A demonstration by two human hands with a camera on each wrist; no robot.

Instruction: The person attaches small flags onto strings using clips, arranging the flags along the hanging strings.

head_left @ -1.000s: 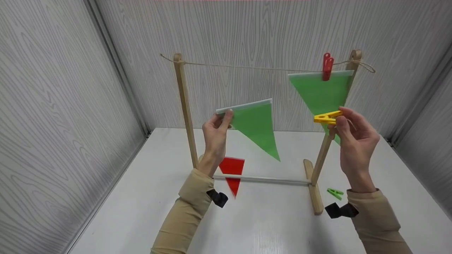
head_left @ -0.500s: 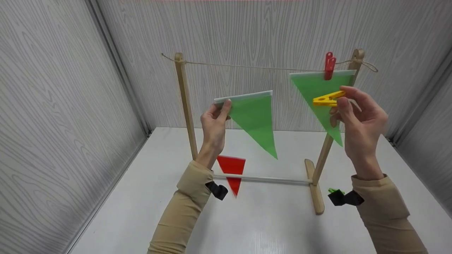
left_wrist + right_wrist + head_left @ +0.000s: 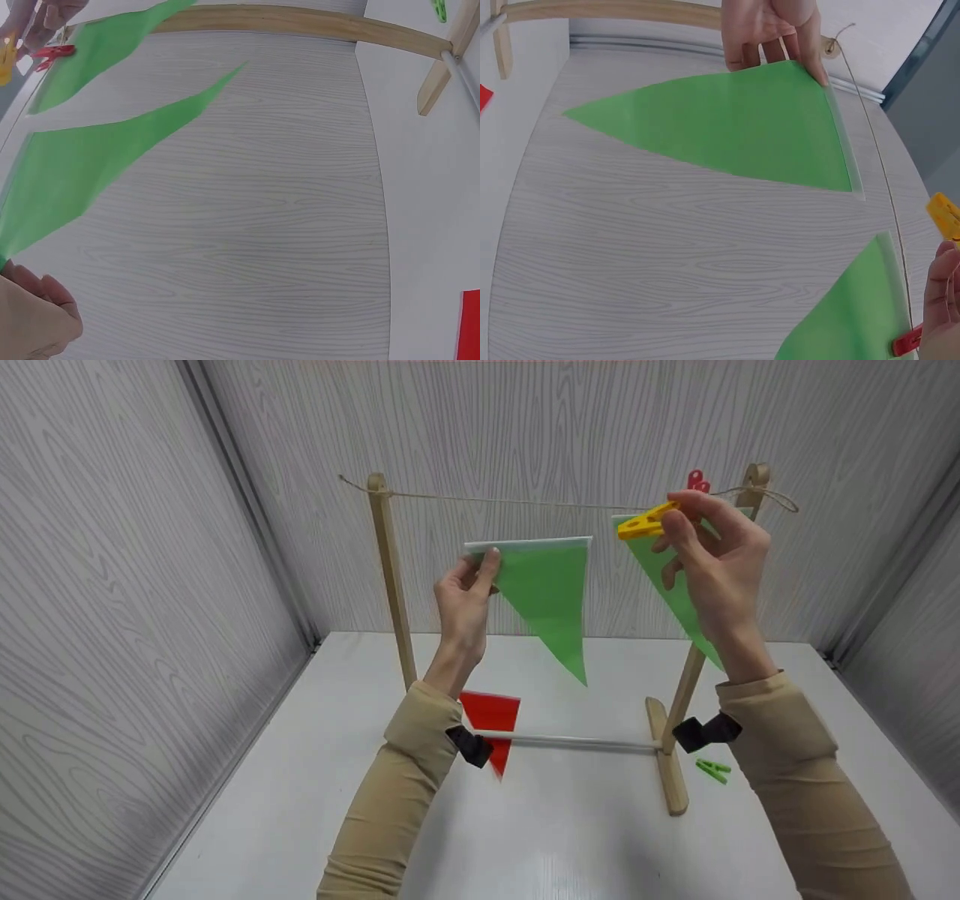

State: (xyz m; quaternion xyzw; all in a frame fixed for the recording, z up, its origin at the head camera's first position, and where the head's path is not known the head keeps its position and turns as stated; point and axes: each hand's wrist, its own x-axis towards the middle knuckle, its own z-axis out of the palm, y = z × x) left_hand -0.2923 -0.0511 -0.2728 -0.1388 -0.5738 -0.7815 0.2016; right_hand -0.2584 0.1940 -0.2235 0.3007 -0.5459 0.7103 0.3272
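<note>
My left hand (image 3: 466, 600) pinches the white-edged top left corner of a green triangular pennant (image 3: 551, 600), which hangs point down just below the string (image 3: 517, 500). Between thumb and fingers my right hand (image 3: 720, 559) holds a yellow clothespin (image 3: 641, 523), its nose pointing left. Behind that hand a second green pennant (image 3: 679, 592) hangs from the string under a red clothespin (image 3: 696, 480), both partly hidden. The right wrist view shows the held pennant (image 3: 735, 131) apart from the string, with the red clothespin (image 3: 906, 341) on the other one.
The string runs between two wooden posts, left (image 3: 391, 577) and right (image 3: 686, 690), joined low down by a white rod (image 3: 577, 742). A red pennant (image 3: 491, 710) lies by the rod. A green clothespin (image 3: 712, 770) lies on the white table (image 3: 585, 825) beside the right foot.
Both hands have risen. The left one has lifted its green pennant nearer the string and levelled its top edge; the right one has carried the yellow clothespin up and slightly left.
</note>
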